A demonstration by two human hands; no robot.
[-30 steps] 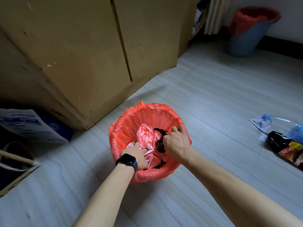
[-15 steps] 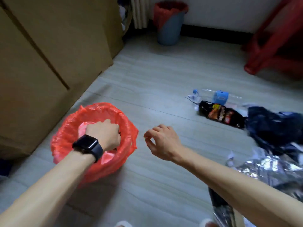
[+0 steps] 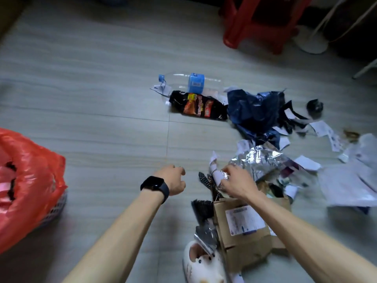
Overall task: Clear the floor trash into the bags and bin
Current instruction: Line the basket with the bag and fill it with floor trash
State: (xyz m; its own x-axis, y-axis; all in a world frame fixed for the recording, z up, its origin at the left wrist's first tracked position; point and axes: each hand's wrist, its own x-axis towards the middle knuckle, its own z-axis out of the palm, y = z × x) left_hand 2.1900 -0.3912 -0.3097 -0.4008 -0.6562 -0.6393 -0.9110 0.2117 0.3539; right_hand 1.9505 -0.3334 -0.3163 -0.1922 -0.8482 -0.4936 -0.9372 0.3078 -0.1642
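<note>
Nearest the person's feet, by a white slipper [image 3: 201,262], a torn cardboard parcel [image 3: 242,229] with a shipping label is lying flat on the floor [image 3: 102,111], with black and silver scraps poking out along its left edge. Just beyond it the right hand [image 3: 236,183] is curling its fingers round a crumpled paper scrap [image 3: 217,175] at the edge of a silver foil bag [image 3: 263,162]. The left hand [image 3: 173,180], with a dark watch [image 3: 155,186] on its wrist, is hovering beside it, loosely curled and holding nothing.

Well to the left, the red-bagged bin [image 3: 30,190] is sitting with some pink and dark waste showing inside, so part of the job looks done.

Most of it appears to be waiting, though. White papers [image 3: 346,184] are lying scattered to the right. Farther out a dark blue plastic bag [image 3: 255,109] is sprawling beside a black snack packet [image 3: 197,105], which is touching a clear plastic bottle [image 3: 195,82] with a blue label. A red stool [image 3: 261,23] is standing at the back. By this reckoning the clearing is only getting started on this pile.
</note>
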